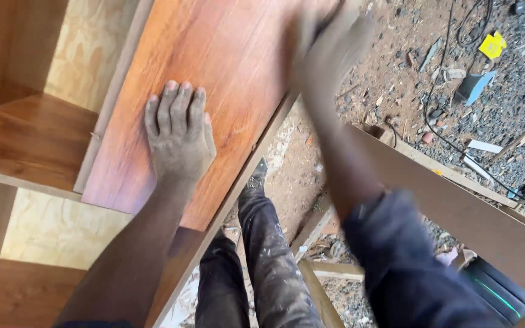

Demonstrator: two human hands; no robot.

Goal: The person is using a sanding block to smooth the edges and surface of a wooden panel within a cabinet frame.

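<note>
Reddish wood-grain laminate covers the panel (214,79) lying across the open cabinet frame (31,140). The left hand (178,136) lies flat on the panel's middle, fingers (180,103) straight and close together, seemingly pinning it steady. The right hand (329,42), at the panel's far right edge, is motion-blurred; I cannot tell its grip. Gravel ground (432,67) lies right of the panel.

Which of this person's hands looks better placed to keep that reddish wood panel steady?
The left hand, probably. It lies flat, fingers spread, on the middle of the reddish laminate panel, which rests on the cabinet frame. The right hand is blurred at the panel's upper edge, so its grip cannot be told.
</note>
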